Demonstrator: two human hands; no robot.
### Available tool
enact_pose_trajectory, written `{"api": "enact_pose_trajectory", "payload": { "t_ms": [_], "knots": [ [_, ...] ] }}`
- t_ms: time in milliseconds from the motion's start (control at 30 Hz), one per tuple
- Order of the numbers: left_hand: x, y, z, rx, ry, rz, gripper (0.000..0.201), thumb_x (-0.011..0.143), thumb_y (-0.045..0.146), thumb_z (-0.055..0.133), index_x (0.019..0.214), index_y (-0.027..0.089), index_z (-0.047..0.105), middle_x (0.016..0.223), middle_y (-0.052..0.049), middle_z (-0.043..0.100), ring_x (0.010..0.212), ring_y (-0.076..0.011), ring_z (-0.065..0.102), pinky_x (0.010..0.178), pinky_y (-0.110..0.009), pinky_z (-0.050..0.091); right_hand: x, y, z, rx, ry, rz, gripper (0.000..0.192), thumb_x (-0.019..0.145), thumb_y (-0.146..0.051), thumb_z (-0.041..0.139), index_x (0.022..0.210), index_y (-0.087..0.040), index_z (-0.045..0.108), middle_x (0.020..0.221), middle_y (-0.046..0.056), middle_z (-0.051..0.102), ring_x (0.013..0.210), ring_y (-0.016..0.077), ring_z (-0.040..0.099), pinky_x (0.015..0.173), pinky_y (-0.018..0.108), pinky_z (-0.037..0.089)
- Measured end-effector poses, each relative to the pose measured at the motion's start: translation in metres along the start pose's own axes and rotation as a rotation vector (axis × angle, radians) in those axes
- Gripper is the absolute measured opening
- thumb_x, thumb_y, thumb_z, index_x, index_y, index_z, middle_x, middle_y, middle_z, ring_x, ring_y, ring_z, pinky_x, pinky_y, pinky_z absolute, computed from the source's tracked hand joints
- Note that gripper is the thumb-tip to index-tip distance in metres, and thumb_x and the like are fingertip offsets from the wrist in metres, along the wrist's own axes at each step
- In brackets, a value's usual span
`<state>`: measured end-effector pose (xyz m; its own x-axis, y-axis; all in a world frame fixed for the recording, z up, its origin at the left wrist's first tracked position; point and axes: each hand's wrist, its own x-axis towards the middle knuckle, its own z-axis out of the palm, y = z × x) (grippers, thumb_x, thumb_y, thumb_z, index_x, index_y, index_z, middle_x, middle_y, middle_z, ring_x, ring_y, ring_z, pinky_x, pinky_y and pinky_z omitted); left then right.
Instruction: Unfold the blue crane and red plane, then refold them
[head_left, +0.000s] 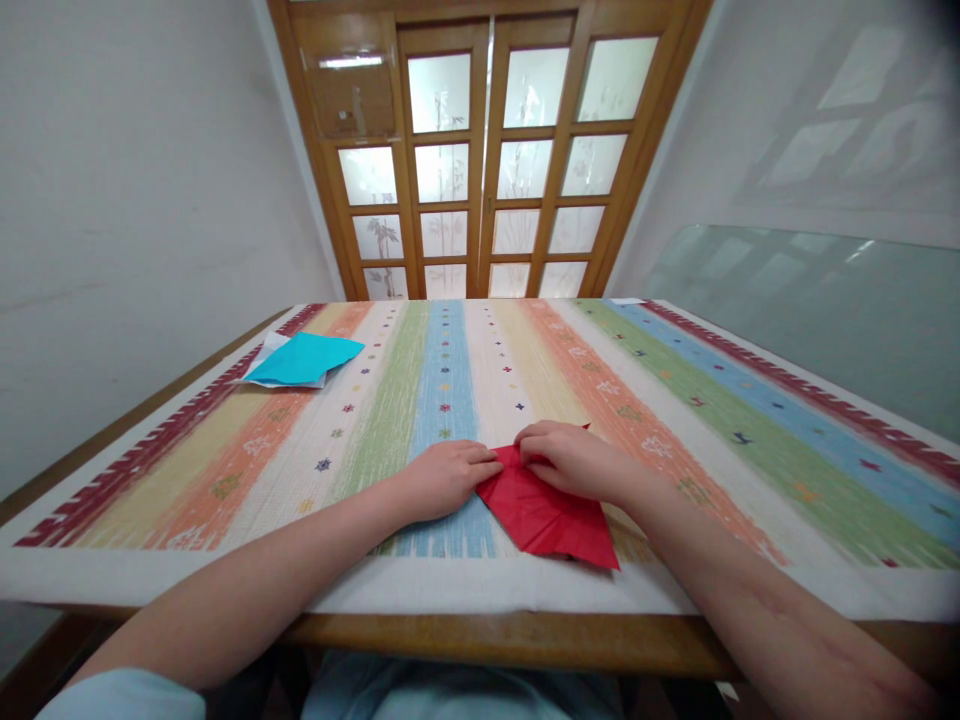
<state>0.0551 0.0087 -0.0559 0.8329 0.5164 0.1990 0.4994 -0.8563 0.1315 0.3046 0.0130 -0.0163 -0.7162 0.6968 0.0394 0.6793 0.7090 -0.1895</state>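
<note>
A folded sheet of red paper (547, 515) lies flat on the striped cloth near the table's front edge. My left hand (444, 477) rests palm down beside it, fingertips touching the paper's left corner. My right hand (574, 460) lies on top of the paper's upper part, fingers curled and pressing it down. Part of the red paper is hidden under my right hand.
A multicoloured striped cloth (675, 400) covers a wooden table (480, 640). Blue and white paper sheets (304, 360) lie at the far left. Wooden doors with frosted glass (487, 150) stand behind the table. A glass pane (825, 310) leans at the right wall.
</note>
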Motion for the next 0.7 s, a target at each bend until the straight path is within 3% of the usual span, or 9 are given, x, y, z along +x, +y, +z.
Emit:
{"api": "enact_pose_trajectory", "payload": {
  "t_ms": [433,700],
  "knots": [
    [-0.001,-0.001,0.002,0.082,0.004,0.045,0.034,0.104,0.024,0.044,0.132,0.022,0.063,0.139,-0.009,0.061,0.125,-0.0227,0.058,0.107,-0.038,0.045,-0.004,0.009,0.002,0.104,-0.005,-0.065,0.024,0.090,-0.014,0.053,0.093,-0.020,0.076,0.109,0.008,0.073,0.098,0.0206,0.066,0.089,0.031,0.048],
    [0.000,-0.001,0.002,0.065,0.042,0.076,0.033,0.101,0.020,0.049,0.130,0.021,0.064,0.133,-0.011,0.065,0.124,-0.0228,0.060,0.104,-0.040,0.049,-0.005,0.002,-0.005,0.090,-0.036,0.025,0.024,0.089,-0.019,0.056,0.094,-0.023,0.079,0.106,0.007,0.076,0.095,0.0222,0.068,0.088,0.032,0.049]
  ]
}}
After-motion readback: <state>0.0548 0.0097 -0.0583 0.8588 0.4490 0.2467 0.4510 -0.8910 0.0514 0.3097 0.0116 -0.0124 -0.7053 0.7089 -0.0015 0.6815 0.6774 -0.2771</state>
